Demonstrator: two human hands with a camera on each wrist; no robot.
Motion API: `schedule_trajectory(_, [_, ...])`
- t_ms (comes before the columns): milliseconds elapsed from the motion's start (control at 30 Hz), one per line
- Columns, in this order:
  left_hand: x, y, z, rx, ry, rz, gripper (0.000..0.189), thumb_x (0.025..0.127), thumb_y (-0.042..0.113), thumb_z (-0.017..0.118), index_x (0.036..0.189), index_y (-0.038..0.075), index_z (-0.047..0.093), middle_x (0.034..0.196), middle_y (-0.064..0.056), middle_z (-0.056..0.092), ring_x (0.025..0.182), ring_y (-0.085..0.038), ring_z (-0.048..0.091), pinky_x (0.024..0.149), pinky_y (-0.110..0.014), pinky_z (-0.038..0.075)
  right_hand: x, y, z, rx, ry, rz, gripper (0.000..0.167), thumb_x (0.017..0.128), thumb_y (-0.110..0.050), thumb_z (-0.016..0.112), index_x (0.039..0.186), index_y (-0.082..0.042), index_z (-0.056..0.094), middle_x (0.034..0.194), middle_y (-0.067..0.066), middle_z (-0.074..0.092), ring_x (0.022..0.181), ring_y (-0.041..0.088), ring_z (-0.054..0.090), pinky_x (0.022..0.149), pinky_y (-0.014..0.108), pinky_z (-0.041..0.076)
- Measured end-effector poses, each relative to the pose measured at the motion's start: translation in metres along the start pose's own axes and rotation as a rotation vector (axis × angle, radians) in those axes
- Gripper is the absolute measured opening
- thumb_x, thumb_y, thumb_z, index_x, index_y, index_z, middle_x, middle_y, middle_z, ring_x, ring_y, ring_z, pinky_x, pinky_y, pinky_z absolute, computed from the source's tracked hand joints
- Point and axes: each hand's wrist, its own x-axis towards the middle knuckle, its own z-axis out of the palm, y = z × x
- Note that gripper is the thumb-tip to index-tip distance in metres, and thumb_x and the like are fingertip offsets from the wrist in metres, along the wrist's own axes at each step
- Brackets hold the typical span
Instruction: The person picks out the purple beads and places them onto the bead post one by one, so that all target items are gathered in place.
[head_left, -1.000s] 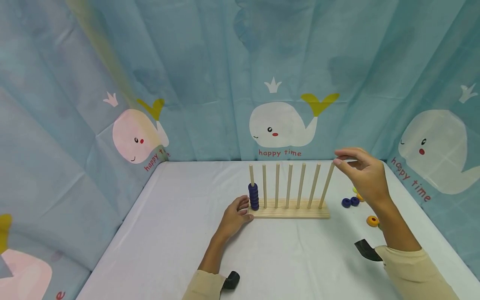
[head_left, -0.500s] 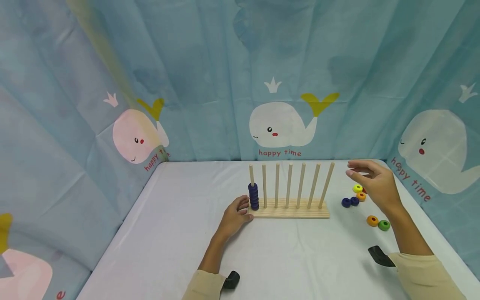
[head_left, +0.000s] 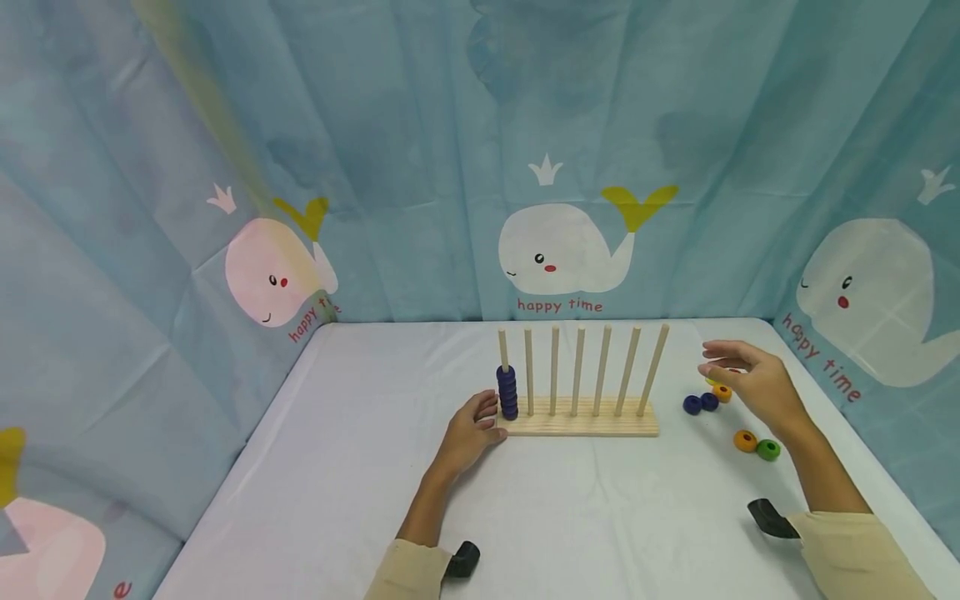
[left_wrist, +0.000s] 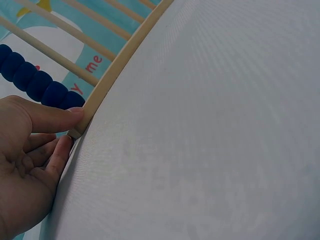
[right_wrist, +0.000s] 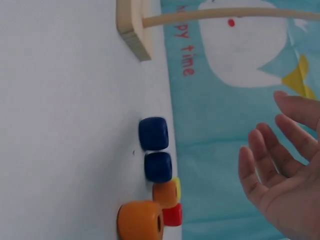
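Note:
A wooden bead rack (head_left: 581, 423) with several upright pegs stands on the table. Dark blue beads (head_left: 507, 393) are stacked on its leftmost peg; the other pegs are bare. My left hand (head_left: 467, 435) holds the base's left end, thumb on the front edge and fingers at the end, as the left wrist view shows. My right hand (head_left: 757, 383) is in the air right of the rack, fingers loosely bent and holding nothing. Below and left of it lie two loose blue beads (head_left: 701, 404) and an orange bead (head_left: 722, 392). A red bead (right_wrist: 173, 215) shows in the right wrist view.
Nearer the front lie another orange bead (head_left: 745, 441) and a green bead (head_left: 768, 450), side by side. A white cloth (head_left: 360, 400) covers the table. Blue whale-print curtains (head_left: 420, 167) hang behind and at both sides.
My right hand has moved from the top of the rightmost peg to the right and down toward the loose beads. The left hand and the rack have stayed put.

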Motion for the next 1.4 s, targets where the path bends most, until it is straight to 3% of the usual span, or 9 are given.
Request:
schedule_trajectory(67, [0.000, -0.001, 0.000, 0.005, 0.001, -0.002, 0.076, 0.089, -0.004, 0.075, 0.158, 0.000, 0.044, 0.156, -0.020, 0.054, 0.142, -0.037, 0.055, 0.118, -0.044, 0.051, 0.001, 0.006, -0.001, -0.015, -0.032, 0.019, 0.056, 0.106, -0.039, 0.065, 0.147, -0.001, 0.058, 0.138, 0.027, 0.065, 0.096, -0.016, 0.054, 0.081, 0.005, 0.050])
schedule_trajectory(200, [0.000, -0.002, 0.000, 0.022, 0.000, -0.008, 0.076, 0.090, -0.004, 0.075, 0.158, 0.001, 0.044, 0.156, -0.019, 0.055, 0.142, -0.036, 0.055, 0.117, -0.041, 0.051, 0.002, 0.019, -0.003, -0.036, -0.086, 0.051, 0.056, 0.107, -0.037, 0.062, 0.150, -0.001, 0.055, 0.137, 0.027, 0.066, 0.093, -0.010, 0.062, 0.093, 0.043, 0.061])
schedule_trajectory(300, [-0.001, -0.002, 0.000, 0.025, 0.001, -0.006, 0.076, 0.090, -0.003, 0.075, 0.159, 0.001, 0.044, 0.156, -0.019, 0.055, 0.142, -0.036, 0.055, 0.117, -0.042, 0.051, 0.002, 0.027, -0.004, -0.025, -0.126, 0.078, 0.056, 0.108, -0.034, 0.061, 0.151, 0.001, 0.053, 0.140, 0.029, 0.063, 0.108, 0.016, 0.070, 0.099, 0.070, 0.053])
schedule_trajectory(367, [-0.001, -0.003, 0.000, 0.021, 0.001, -0.001, 0.076, 0.089, -0.004, 0.075, 0.158, 0.000, 0.044, 0.156, -0.020, 0.054, 0.142, -0.037, 0.055, 0.118, -0.044, 0.050, 0.002, 0.032, -0.005, -0.021, -0.156, 0.095, 0.058, 0.108, -0.035, 0.061, 0.152, 0.002, 0.051, 0.142, 0.031, 0.062, 0.121, 0.036, 0.064, 0.103, 0.075, 0.048])
schedule_trajectory(433, [0.000, -0.003, 0.000, 0.017, -0.001, 0.004, 0.076, 0.089, -0.004, 0.075, 0.158, 0.000, 0.044, 0.156, -0.021, 0.054, 0.142, -0.038, 0.054, 0.119, -0.045, 0.050, 0.002, 0.035, -0.005, -0.015, -0.180, 0.112, 0.062, 0.107, -0.037, 0.064, 0.153, 0.002, 0.050, 0.143, 0.032, 0.061, 0.130, 0.048, 0.055, 0.106, 0.076, 0.045])
schedule_trajectory(567, [0.000, -0.003, 0.000, 0.017, -0.003, 0.004, 0.075, 0.090, -0.004, 0.075, 0.158, 0.000, 0.043, 0.156, -0.020, 0.054, 0.143, -0.038, 0.054, 0.119, -0.045, 0.050, 0.000, 0.040, -0.006, -0.026, -0.223, 0.129, 0.065, 0.105, -0.038, 0.068, 0.154, 0.001, 0.049, 0.144, 0.033, 0.060, 0.136, 0.052, 0.049, 0.107, 0.077, 0.043])
schedule_trajectory(1033, [-0.001, 0.000, -0.001, 0.009, 0.001, 0.008, 0.075, 0.090, -0.003, 0.076, 0.158, 0.000, 0.044, 0.156, -0.020, 0.054, 0.142, -0.038, 0.054, 0.119, -0.047, 0.049, 0.002, 0.051, -0.002, -0.105, -0.303, 0.110, 0.064, 0.102, -0.030, 0.073, 0.151, 0.005, 0.051, 0.146, 0.031, 0.059, 0.131, 0.052, 0.057, 0.101, 0.062, 0.058])
schedule_trajectory(1267, [-0.001, 0.000, -0.001, 0.011, 0.000, -0.002, 0.075, 0.090, -0.002, 0.076, 0.158, 0.001, 0.044, 0.156, -0.019, 0.055, 0.142, -0.037, 0.056, 0.118, -0.045, 0.050, 0.003, 0.055, -0.001, -0.168, -0.307, 0.090, 0.054, 0.098, -0.015, 0.074, 0.145, 0.006, 0.057, 0.130, 0.030, 0.068, 0.117, 0.049, 0.064, 0.087, 0.047, 0.064])
schedule_trajectory(1400, [0.000, -0.001, 0.001, 0.012, 0.005, 0.008, 0.075, 0.090, -0.004, 0.075, 0.158, -0.001, 0.044, 0.155, -0.021, 0.054, 0.142, -0.038, 0.055, 0.118, -0.046, 0.050, 0.004, 0.054, 0.001, -0.192, -0.323, 0.089, 0.052, 0.096, -0.010, 0.075, 0.143, 0.007, 0.059, 0.127, 0.030, 0.068, 0.114, 0.049, 0.065, 0.088, 0.052, 0.065])
